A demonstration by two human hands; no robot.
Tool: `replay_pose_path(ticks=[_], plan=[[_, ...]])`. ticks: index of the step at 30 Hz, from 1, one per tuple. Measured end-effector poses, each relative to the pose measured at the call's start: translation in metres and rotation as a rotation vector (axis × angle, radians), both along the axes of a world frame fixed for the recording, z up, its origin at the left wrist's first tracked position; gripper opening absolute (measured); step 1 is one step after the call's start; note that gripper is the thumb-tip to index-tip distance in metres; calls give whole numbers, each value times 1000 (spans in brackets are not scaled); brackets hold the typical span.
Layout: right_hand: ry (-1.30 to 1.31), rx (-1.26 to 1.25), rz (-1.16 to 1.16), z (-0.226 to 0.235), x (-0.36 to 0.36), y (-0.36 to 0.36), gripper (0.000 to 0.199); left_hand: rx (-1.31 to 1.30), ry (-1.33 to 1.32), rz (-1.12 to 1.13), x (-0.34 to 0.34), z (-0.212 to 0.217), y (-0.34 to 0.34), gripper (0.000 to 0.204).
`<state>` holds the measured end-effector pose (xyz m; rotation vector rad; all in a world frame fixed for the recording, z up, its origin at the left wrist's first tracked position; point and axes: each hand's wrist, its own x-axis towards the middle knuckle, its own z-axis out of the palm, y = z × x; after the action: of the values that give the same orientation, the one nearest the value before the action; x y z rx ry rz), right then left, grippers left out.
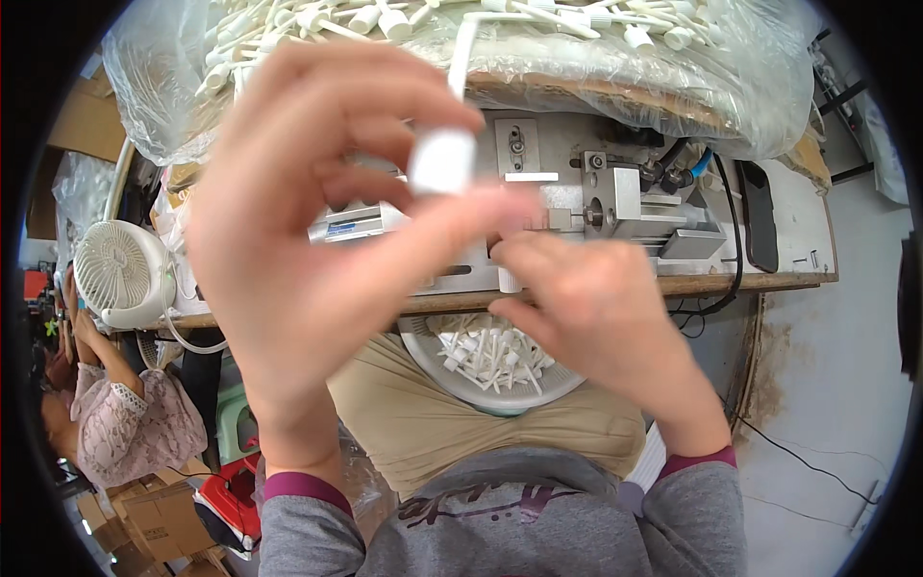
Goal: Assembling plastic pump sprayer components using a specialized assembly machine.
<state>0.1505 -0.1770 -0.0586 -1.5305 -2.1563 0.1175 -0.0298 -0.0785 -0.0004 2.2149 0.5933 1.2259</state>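
Observation:
Close to the camera, my left hand is raised and blurred, its thumb and fingers pinching a white plastic cap. A thin white stem rises above those fingers, in line with the cap. My right hand is lower, at the front edge of the bench beside a metal fixture. Between its curled index finger and thumb shows a small white plastic piece, mostly covered. The left thumb overlaps the right fingertips in the picture; whether they touch, I cannot tell.
A plastic-lined heap of white stemmed caps fills the back of the bench. On my lap rests a bowl of similar pieces. A phone and cables lie right; a white fan stands left. Another person sits beyond it.

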Motion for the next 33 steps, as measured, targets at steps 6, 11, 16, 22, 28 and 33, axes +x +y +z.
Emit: replay_pose_path(ticks=[6,11,16,22,28,33], plan=[[211,439,-205,51,38,79,21,69,296,97,-17,-41,-48,37],[-175,44,-258,84,47,150,21,198,519,196,-4,-74,-64,33],[-407,-205,-294,119,34,149,22,290,593,195,10,-83,-61,28],[-460,317,-67,78,55,154,22,252,565,164,10,-85,-56,27],[546,18,30,117,72,93,24,127,481,124,11,-80,-53,31],[1005,261,-72,56,74,73,29,-64,3,137,9,-58,-40,38]])
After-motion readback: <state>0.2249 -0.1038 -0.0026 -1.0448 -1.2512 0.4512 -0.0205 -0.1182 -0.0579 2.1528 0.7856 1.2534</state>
